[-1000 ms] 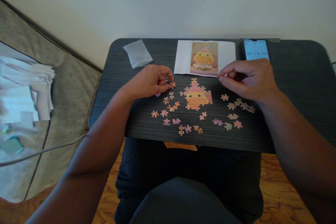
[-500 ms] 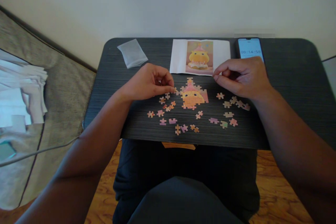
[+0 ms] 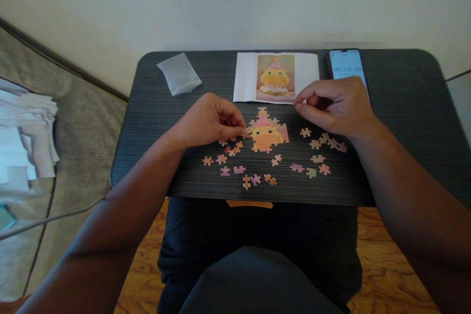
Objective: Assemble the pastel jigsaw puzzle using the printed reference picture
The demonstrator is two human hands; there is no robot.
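Note:
A partly joined jigsaw puzzle [image 3: 268, 136] of a yellow figure with a pink hat lies mid-table. At its left edge, my left hand [image 3: 217, 120] is closed in a pinch on a puzzle piece [image 3: 244, 133], mostly covered by the fingertips. My right hand [image 3: 336, 105] hovers at the lower right corner of the picture sheet [image 3: 307, 71], thumb and forefinger pressed together. Whatever sits between those fingertips is too small to make out. Loose pieces lie around the puzzle, among them a purple piece [image 3: 297, 168] and an orange piece [image 3: 270, 179].
A clear plastic bag [image 3: 179, 74] lies at the table's back left. Behind my right hand, a phone [image 3: 346, 64] shows a running timer. The dark table [image 3: 401, 108] stands against a wall. To the left, stacked papers [image 3: 25, 132] rest on a grey sofa [image 3: 84, 122].
My left hand has moved slightly down with its piece, along the puzzle's left side. My right hand keeps its pinch. The whole view has shifted a little.

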